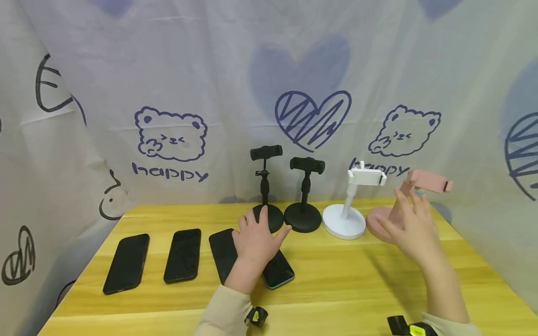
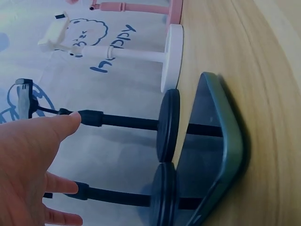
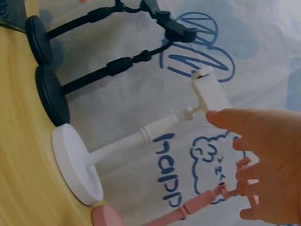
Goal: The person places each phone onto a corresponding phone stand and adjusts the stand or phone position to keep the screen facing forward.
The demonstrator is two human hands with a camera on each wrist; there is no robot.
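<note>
My left hand point(image 1: 255, 240) hovers with fingers spread over two dark phones, one black point(image 1: 222, 252) and one with a greenish edge point(image 1: 278, 273). It hides part of both, and its fingertips overlap the base of the left black phone stand point(image 1: 265, 186) in the head view. My right hand point(image 1: 414, 228) reaches up in front of the pink phone stand point(image 1: 429, 181), fingers loosely extended beside its stem and below its clamp. In the right wrist view, the pink stand's upper part point(image 3: 200, 201) is partly hidden behind the fingers. The thumb overlaps the white stand's holder point(image 3: 210, 92) there.
A second black stand point(image 1: 303, 219) and the white stand point(image 1: 344, 221) complete the row along the table's back. Two more black phones point(image 1: 126, 263) lie on the left of the wooden table point(image 1: 336, 289). A printed cloth point(image 1: 235, 70) hangs behind and at the sides.
</note>
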